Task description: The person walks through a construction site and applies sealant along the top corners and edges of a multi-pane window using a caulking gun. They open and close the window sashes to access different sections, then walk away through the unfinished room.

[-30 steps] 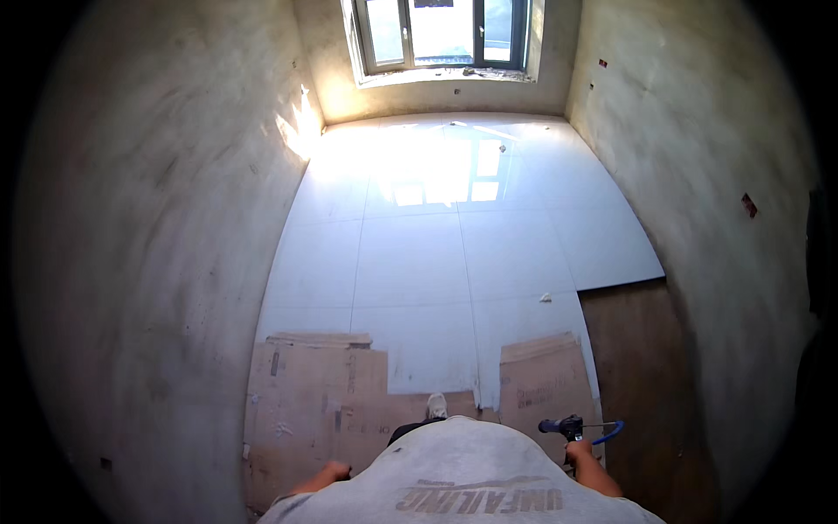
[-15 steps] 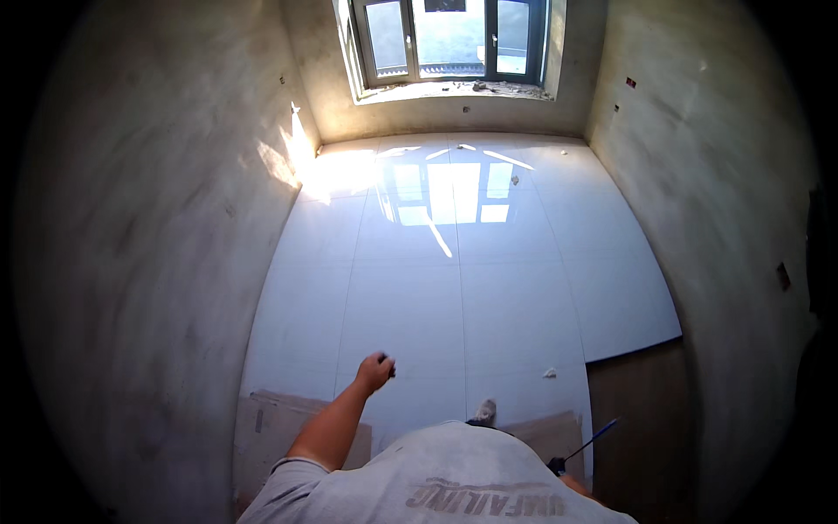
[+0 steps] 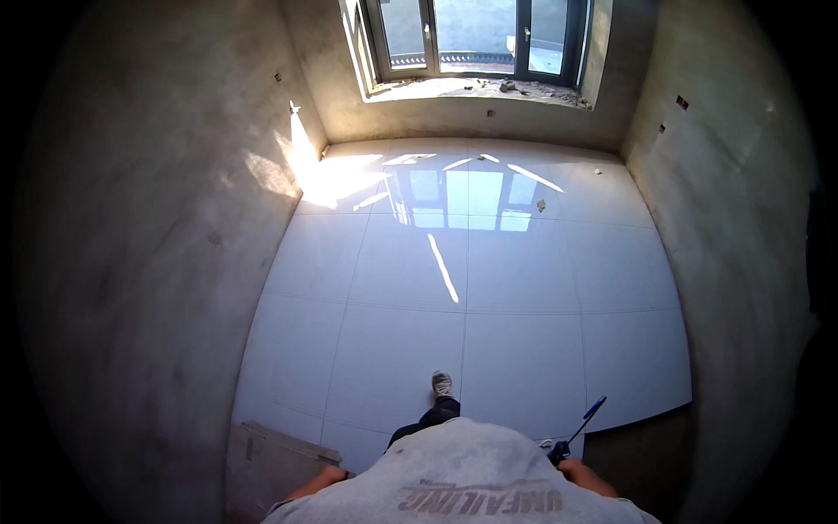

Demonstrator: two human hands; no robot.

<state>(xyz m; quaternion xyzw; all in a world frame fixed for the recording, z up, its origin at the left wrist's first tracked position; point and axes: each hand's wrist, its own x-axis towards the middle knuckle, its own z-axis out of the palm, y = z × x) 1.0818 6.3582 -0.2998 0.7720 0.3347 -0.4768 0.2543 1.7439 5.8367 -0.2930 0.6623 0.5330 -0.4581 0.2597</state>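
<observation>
Our right hand (image 3: 578, 472) grasps a blue-tipped tool (image 3: 576, 432) over the tiled floor (image 3: 489, 288); left hand (image 3: 327, 478) grip unclear.

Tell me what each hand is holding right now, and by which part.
The right hand grips a blue-handled tool at its lower end; its blue tip points up over the tiles. The left hand seems empty, but its fingers are hidden.
</observation>
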